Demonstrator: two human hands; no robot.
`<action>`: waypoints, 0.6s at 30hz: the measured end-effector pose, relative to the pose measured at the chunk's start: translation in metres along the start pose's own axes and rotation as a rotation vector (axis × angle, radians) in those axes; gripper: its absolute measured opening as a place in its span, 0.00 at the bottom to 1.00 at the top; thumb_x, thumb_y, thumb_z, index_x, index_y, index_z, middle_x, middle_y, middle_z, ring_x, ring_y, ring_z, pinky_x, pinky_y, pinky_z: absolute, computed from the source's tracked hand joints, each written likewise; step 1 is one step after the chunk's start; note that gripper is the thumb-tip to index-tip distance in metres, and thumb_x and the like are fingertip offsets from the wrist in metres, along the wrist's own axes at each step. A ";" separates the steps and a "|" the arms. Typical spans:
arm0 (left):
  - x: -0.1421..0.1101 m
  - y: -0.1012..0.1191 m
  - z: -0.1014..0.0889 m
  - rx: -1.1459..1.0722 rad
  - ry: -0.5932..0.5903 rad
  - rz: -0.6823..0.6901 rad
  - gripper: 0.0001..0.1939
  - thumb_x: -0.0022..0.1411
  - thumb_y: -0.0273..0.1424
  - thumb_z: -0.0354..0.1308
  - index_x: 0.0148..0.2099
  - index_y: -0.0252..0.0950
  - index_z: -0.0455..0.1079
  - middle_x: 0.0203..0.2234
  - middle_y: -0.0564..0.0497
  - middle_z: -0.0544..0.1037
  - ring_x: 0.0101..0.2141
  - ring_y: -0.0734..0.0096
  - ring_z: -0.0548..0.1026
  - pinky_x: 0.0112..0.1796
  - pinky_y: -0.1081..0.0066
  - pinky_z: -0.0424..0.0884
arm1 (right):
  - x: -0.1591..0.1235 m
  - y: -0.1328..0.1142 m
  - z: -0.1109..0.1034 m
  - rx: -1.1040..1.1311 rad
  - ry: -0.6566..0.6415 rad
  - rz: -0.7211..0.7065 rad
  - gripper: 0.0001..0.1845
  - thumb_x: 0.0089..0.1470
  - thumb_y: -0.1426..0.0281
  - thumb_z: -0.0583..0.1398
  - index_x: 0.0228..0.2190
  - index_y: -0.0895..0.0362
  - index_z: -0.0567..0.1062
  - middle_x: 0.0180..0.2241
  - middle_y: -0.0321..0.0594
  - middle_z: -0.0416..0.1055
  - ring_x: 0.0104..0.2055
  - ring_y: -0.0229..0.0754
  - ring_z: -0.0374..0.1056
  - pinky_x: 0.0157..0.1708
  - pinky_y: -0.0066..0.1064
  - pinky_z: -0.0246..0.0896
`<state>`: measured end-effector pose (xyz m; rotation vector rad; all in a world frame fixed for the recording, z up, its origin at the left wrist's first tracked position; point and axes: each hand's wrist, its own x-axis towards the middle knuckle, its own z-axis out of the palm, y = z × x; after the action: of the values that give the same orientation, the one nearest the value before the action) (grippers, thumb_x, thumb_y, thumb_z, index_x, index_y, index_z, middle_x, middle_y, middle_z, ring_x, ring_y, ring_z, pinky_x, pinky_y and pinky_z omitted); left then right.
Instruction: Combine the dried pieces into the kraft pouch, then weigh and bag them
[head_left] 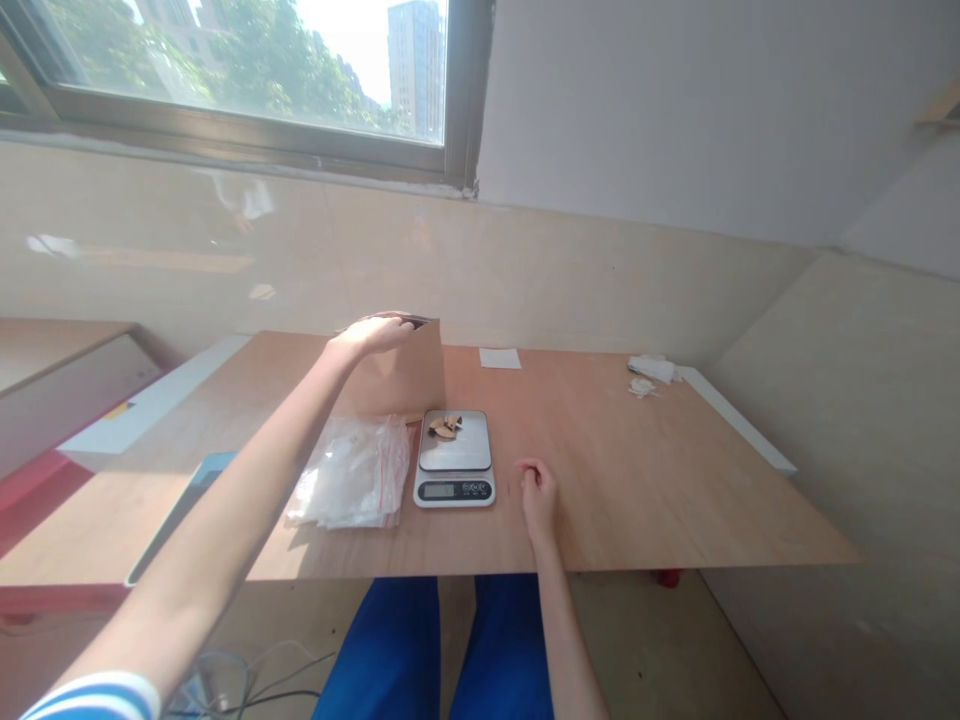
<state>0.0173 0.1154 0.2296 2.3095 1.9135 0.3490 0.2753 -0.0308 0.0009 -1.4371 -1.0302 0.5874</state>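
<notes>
and here we go at the table (645,490), a plywood top under a big window (247,75), and the person's left hand (371,335), in a blue-and-white striped sleeve (97,697), is reaching right out to the far side. it's up on a brown kraft paper bag (401,375) standing upright, the fingers (386,333) curled over the bag's top edge, touching it. are they pinching it? can't tell from here, the grip is out of sight.

now the right hand (537,497), low and close to the near side of the table, fingers loosely curled, holding nothing at all. it's near a digital kitchen scale (454,485), just off to the scale's right, not touching. on the scale's metal platform, a little heap of brown flaky pieces (445,427), well below the left hand and a short way from the right.

just left of the scale, almost touching it, lies a clear zip bag (352,472) with white stuff bunched inside, right in front of the paper bag. further out, a white paper slip (500,358) sits by the far edge, and crumpled white tissue (651,368) lies far over on the right. under the near edge, blue trousers (397,650) on the person's knees.
</notes>
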 end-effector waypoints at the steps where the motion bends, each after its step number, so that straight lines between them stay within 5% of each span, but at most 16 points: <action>1: 0.001 0.000 0.000 -0.005 -0.009 -0.003 0.25 0.58 0.35 0.43 0.55 0.48 0.68 0.54 0.57 0.70 0.51 0.65 0.69 0.49 0.71 0.63 | 0.000 0.000 0.000 -0.001 0.000 -0.001 0.11 0.46 0.69 0.51 0.23 0.56 0.72 0.26 0.40 0.72 0.30 0.43 0.66 0.30 0.31 0.59; 11: 0.001 -0.008 0.002 -0.053 -0.027 -0.014 0.24 0.57 0.40 0.43 0.53 0.49 0.70 0.56 0.58 0.68 0.52 0.63 0.68 0.47 0.72 0.64 | -0.001 -0.001 0.000 -0.003 0.012 -0.023 0.11 0.46 0.69 0.51 0.23 0.56 0.73 0.23 0.37 0.71 0.28 0.42 0.65 0.29 0.30 0.59; 18: -0.010 -0.013 -0.012 -0.104 -0.002 0.028 0.16 0.57 0.42 0.49 0.40 0.42 0.75 0.35 0.51 0.78 0.35 0.66 0.74 0.33 0.73 0.67 | -0.002 -0.002 0.000 -0.007 0.005 -0.020 0.11 0.47 0.69 0.51 0.23 0.55 0.73 0.21 0.37 0.70 0.27 0.43 0.65 0.28 0.30 0.58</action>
<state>-0.0001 0.1072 0.2370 2.2707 1.8184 0.4375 0.2743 -0.0327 0.0026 -1.4325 -1.0429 0.5661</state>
